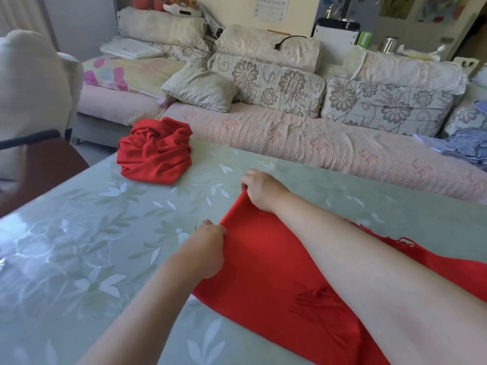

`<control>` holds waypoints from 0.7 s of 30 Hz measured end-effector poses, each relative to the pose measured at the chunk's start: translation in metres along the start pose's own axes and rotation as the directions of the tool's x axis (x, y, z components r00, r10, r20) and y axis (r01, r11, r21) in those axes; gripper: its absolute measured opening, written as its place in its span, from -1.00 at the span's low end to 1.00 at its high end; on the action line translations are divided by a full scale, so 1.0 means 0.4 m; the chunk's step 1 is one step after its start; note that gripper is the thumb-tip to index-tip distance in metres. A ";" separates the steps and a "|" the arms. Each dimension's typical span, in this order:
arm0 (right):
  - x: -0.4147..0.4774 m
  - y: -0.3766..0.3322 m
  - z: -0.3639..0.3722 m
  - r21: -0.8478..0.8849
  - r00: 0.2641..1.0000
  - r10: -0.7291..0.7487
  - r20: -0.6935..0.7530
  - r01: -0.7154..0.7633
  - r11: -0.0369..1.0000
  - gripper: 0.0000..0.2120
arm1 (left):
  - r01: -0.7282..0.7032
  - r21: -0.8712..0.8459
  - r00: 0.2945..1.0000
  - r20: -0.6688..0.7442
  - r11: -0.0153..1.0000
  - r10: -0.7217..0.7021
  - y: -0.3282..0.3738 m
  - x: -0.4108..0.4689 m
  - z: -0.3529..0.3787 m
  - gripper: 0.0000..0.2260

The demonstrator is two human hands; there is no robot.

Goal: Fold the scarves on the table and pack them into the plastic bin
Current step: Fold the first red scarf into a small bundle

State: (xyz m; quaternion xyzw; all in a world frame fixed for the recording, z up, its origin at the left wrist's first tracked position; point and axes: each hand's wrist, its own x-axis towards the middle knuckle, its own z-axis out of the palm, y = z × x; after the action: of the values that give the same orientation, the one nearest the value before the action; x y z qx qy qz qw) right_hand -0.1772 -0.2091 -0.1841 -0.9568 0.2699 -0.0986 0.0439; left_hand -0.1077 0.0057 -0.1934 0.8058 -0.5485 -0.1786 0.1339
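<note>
A red scarf (266, 262) with fringed ends lies spread flat on the green leaf-patterned table (87, 241), running from the middle toward the right. My left hand (208, 246) pinches the near corner of its left edge. My right hand (261, 189) pinches the far corner of the same edge. A second red scarf (155, 151) sits crumpled in a heap at the table's far edge. No plastic bin is in view.
A long sofa (303, 143) with floral cushions runs behind the table. A padded chair (34, 83) stands at the far left. Blue cloth (463, 146) lies on the sofa's right end.
</note>
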 end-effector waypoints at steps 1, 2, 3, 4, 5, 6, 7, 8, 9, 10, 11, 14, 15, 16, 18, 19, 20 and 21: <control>0.021 -0.029 0.019 -0.013 1.000 -0.011 0.008 0.011 1.000 -0.76 | 0.031 0.010 0.999 0.004 0.999 -0.031 -0.026 -0.003 -0.010 -0.59; 0.041 -0.060 0.035 -0.022 1.000 -0.025 0.014 0.025 0.999 -0.76 | 0.063 0.024 0.998 0.001 0.998 -0.063 -0.051 -0.005 -0.019 -0.60; 0.066 -0.090 0.054 -0.024 0.999 -0.043 0.022 0.044 0.999 -0.76 | 0.097 0.048 0.995 -0.005 0.994 -0.097 -0.074 -0.006 -0.029 -0.61; 0.090 -0.121 0.072 -0.029 0.998 -0.061 0.034 0.062 0.998 -0.75 | 0.132 0.077 0.991 -0.012 0.988 -0.132 -0.094 -0.009 -0.039 -0.63; 0.114 -0.149 0.091 -0.043 0.996 -0.072 0.058 0.074 0.996 -0.73 | 0.171 0.103 0.985 -0.020 0.980 -0.169 -0.110 -0.013 -0.049 -0.65; 0.134 -0.176 0.110 -0.060 0.992 -0.078 0.096 0.084 0.995 -0.69 | 0.214 0.128 0.977 -0.032 0.969 -0.211 -0.122 -0.018 -0.055 -0.69; 0.149 -0.199 0.131 -0.059 0.987 -0.088 0.134 0.096 0.994 -0.62 | 0.260 0.161 0.965 -0.048 0.952 -0.256 -0.127 -0.024 -0.061 -0.71; 0.157 -0.220 0.148 -0.043 0.979 -0.098 0.176 0.107 0.993 -0.50 | 0.300 0.207 0.954 -0.076 0.931 -0.290 -0.131 -0.029 -0.064 -0.71; 0.155 -0.237 0.158 -0.011 0.972 -0.105 0.209 0.110 0.994 -0.39 | 0.317 0.266 0.948 -0.121 0.910 -0.295 -0.131 -0.030 -0.065 -0.68; 0.148 -0.246 0.163 0.022 0.969 -0.107 0.223 0.105 0.994 -0.31 | 0.309 0.319 0.949 -0.171 0.896 -0.267 -0.131 -0.030 -0.062 -0.64; 0.139 -0.248 0.163 0.050 0.971 -0.112 0.212 0.104 0.993 -0.30 | 0.275 0.337 0.954 -0.215 0.900 -0.211 -0.132 -0.026 -0.057 -0.59; 0.084 -0.218 0.140 0.004 0.979 -0.104 0.175 0.105 0.995 -0.44 | 0.057 0.224 0.970 -0.243 0.973 -0.001 -0.114 -0.004 -0.024 -0.53; 0.059 -0.197 0.132 -0.033 0.982 -0.088 0.167 0.094 0.995 -0.47 | -0.015 0.175 0.977 -0.208 0.984 0.052 -0.099 0.002 -0.010 -0.51; 0.028 -0.171 0.126 -0.042 0.986 -0.060 0.154 0.068 0.997 -0.50 | -0.064 0.142 0.984 -0.156 0.988 0.086 -0.082 0.006 0.004 -0.50; -0.042 -0.116 0.113 0.008 0.993 0.022 0.114 -0.023 1.000 -0.53 | -0.076 0.175 0.996 -0.041 0.982 0.085 -0.052 0.007 0.030 -0.49; -0.080 -0.090 0.103 0.030 0.995 0.049 0.092 -0.052 0.998 -0.54 | -0.058 0.228 0.998 -0.010 0.972 0.062 -0.040 0.009 0.038 -0.49; -0.118 -0.066 0.091 0.044 0.994 0.070 0.078 -0.073 0.996 -0.55 | -0.033 0.276 0.999 -0.009 0.961 0.037 -0.026 0.010 0.041 -0.50; -0.156 -0.044 0.076 0.050 0.994 0.087 0.068 -0.090 0.995 -0.56 | -0.002 0.299 0.999 -0.032 0.954 0.012 -0.009 0.012 0.041 -0.52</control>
State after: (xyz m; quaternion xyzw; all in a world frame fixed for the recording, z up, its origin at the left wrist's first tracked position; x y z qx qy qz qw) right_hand -0.2139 -0.1606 -0.2215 -0.9451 0.3077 -0.0722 0.0827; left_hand -0.1103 0.0022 -0.2102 0.8177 -0.5698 -0.0798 0.0205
